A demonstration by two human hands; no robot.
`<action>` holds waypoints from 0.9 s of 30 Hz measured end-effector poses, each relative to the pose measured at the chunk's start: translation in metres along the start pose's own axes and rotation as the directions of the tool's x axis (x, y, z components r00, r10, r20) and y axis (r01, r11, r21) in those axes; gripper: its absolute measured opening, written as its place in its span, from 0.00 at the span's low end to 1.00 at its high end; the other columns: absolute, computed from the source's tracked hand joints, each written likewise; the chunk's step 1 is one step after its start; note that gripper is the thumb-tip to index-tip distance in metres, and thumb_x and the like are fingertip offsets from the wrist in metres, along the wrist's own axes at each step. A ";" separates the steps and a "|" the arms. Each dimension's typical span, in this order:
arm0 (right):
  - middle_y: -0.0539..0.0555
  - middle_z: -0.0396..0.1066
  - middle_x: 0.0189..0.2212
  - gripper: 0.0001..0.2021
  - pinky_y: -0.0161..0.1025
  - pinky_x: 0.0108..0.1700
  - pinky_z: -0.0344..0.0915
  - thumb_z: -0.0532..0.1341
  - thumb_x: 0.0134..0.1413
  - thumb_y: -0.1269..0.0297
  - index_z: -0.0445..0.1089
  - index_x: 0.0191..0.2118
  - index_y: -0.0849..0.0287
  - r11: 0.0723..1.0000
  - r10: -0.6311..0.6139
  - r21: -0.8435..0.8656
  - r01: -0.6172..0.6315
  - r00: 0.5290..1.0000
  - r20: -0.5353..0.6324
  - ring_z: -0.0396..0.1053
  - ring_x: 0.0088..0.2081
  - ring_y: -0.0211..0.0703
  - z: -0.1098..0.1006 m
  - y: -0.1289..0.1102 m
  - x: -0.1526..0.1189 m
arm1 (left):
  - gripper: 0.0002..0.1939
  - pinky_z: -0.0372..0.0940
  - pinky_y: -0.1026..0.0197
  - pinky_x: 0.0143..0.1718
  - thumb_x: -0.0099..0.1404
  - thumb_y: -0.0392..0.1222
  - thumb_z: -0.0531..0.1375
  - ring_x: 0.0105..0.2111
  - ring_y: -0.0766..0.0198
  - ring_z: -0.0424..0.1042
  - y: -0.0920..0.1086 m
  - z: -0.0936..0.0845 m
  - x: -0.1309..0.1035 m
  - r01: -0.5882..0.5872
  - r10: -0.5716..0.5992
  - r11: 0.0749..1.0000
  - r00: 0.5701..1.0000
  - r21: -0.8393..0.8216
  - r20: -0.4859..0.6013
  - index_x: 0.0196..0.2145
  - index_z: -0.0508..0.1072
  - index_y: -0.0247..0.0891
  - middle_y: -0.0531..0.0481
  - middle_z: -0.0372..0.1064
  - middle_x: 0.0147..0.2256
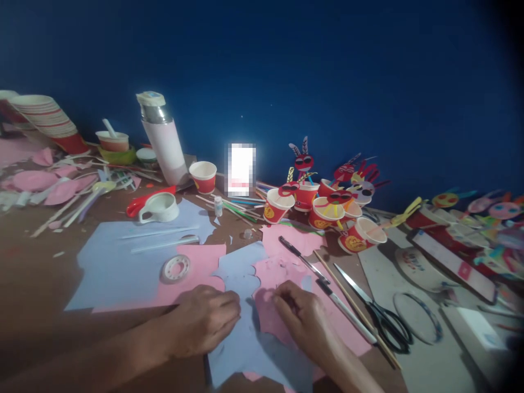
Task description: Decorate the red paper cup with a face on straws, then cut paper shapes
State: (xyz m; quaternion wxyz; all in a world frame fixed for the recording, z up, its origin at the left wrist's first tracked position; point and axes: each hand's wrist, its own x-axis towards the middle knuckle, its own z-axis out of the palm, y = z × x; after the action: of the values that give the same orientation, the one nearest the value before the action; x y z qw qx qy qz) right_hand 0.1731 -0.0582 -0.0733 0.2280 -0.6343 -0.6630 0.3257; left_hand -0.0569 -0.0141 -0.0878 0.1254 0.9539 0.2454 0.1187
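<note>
My left hand (213,316) rests on the left edge of a cut sheet of blue paper (241,355), its fingers curled closed. Whatever it might hold is hidden. To the right, my right hand (301,314) is curled closed too, thumb and finger together over scalloped pink paper (268,322). Anything between those fingertips is too small to make out. Beyond my left hand lies a white tape roll (176,269). Beside my right hand are a black pen (305,261), a white-barrelled pen (347,311), a thin wooden stick (356,305) and black-handled scissors (380,311).
A white flask (164,144), a red paper cup (203,177) and a pale handled cup (160,208) stand at the back left. Several decorated cups (323,213) line the back right. A phone (454,265) lies at right; stacked cups (49,120) lean far left.
</note>
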 end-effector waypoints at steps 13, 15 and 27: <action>0.52 0.72 0.20 0.08 0.36 0.23 0.48 0.52 0.57 0.64 0.66 0.31 0.58 0.881 -0.102 -0.453 0.138 0.989 0.102 0.70 0.22 0.46 0.051 -0.022 0.038 | 0.07 0.60 0.64 0.30 0.62 0.36 0.51 0.26 0.66 0.68 -0.013 -0.009 -0.014 0.007 -0.012 0.994 0.999 -0.110 -0.039 0.27 0.65 0.39 0.51 0.70 0.30; 0.51 0.72 0.20 0.08 0.35 0.23 0.50 0.52 0.58 0.62 0.67 0.32 0.56 0.888 -0.096 -0.441 0.130 0.990 0.099 0.71 0.22 0.45 0.052 -0.018 0.037 | 0.06 0.61 0.64 0.30 0.62 0.36 0.51 0.27 0.66 0.68 -0.011 -0.007 -0.015 0.015 -0.019 0.992 0.999 -0.123 -0.037 0.29 0.66 0.39 0.51 0.71 0.32; 0.51 0.69 0.20 0.11 0.38 0.27 0.51 0.50 0.58 0.69 0.70 0.40 0.55 0.739 -0.529 -0.511 0.438 0.848 -0.039 0.64 0.21 0.42 0.051 -0.007 0.024 | 0.05 0.61 0.64 0.27 0.62 0.35 0.51 0.26 0.66 0.69 -0.010 -0.003 -0.012 0.022 -0.021 0.997 1.000 -0.079 0.013 0.31 0.66 0.38 0.47 0.71 0.41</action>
State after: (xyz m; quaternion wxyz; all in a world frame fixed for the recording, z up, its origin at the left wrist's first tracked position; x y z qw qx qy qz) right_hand 0.1292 -0.0418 -0.1056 0.1982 -0.5027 -0.8412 0.0195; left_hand -0.0722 -0.0109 -0.0894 0.1659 0.9462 0.2499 0.1210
